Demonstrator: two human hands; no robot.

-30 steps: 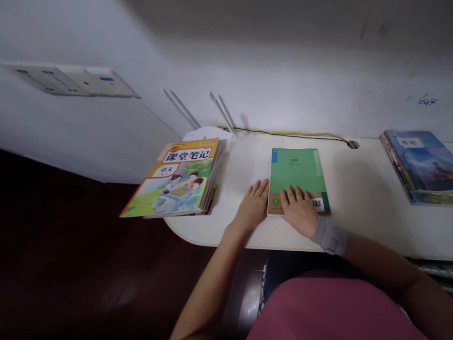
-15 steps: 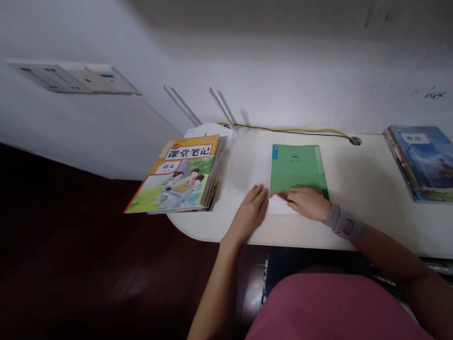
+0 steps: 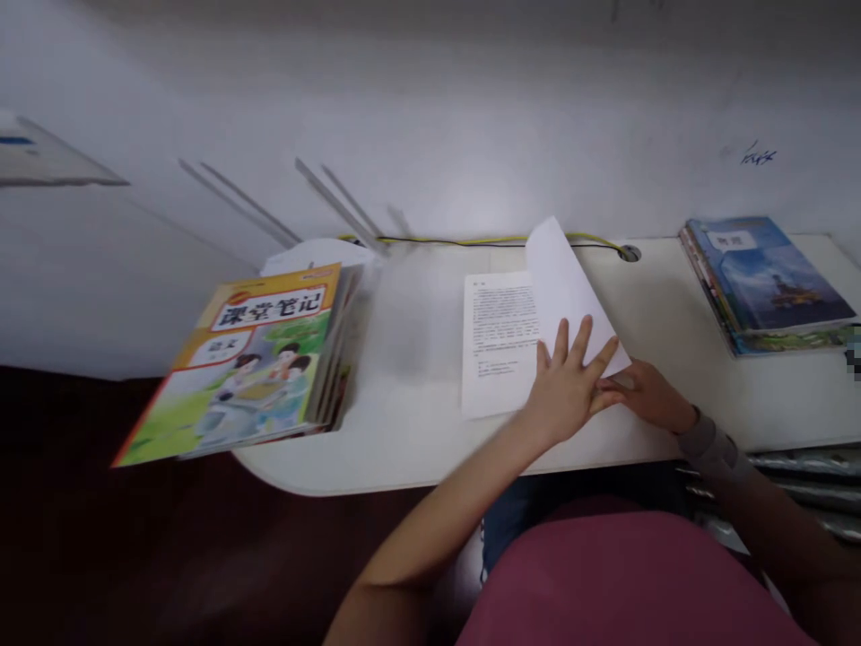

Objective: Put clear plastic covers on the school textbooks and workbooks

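Observation:
A book [image 3: 498,350] lies open on the desk, a printed page showing on its left side. A white leaf [image 3: 569,287] of it stands raised and tilted over to the right, covering part of the printed page. My left hand [image 3: 570,377] rests on the lower part of this leaf with fingers spread wide. At the leaf's lower right corner, my right hand [image 3: 649,393] has its fingers closed on the edge, partly behind my left fingertips. A grey band is around my right wrist. The green cover is out of sight.
A stack of books [image 3: 262,350] with a yellow and green top cover overhangs the left desk edge. Another stack [image 3: 773,278], blue on top, lies at the right. A yellow cable [image 3: 464,240] runs along the wall to a desk hole [image 3: 629,254].
The green cover no longer shows; the book is open with a white leaf turned up to the right. My left hand moved from beside the book onto the leaf. The view shifted right.

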